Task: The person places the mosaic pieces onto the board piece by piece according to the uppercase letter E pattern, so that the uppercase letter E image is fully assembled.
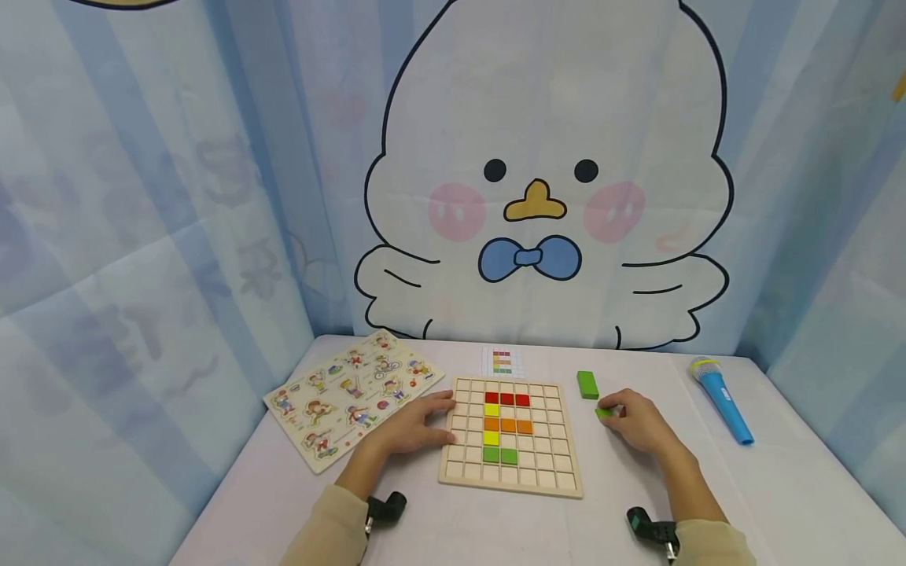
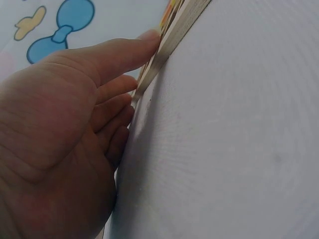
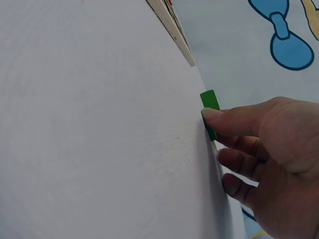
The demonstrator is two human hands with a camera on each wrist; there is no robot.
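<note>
A wooden grid board [image 1: 463,478] lies mid-table, with rows of red tiles [image 1: 506,398], single yellow tiles [image 1: 491,409], orange tiles [image 1: 507,425] and two green tiles [image 1: 499,455] in its cells. My left hand [image 1: 419,424] touches the board's left edge with thumb and fingertips, fingers fairly straight, as the left wrist view shows too. To the right of the board, my right hand [image 1: 633,420] pinches a small green tile [image 3: 209,130] at the tabletop between thumb and finger. Just beyond it lies a green block [image 1: 587,385], apart from the board.
A small pattern card [image 1: 503,362] with coloured rows lies behind the board. At the left is a wooden picture puzzle [image 1: 354,397] showing children. A blue toy microphone [image 1: 725,402] lies at the right. A curtain with a cartoon bird [image 1: 538,299] hangs behind the table.
</note>
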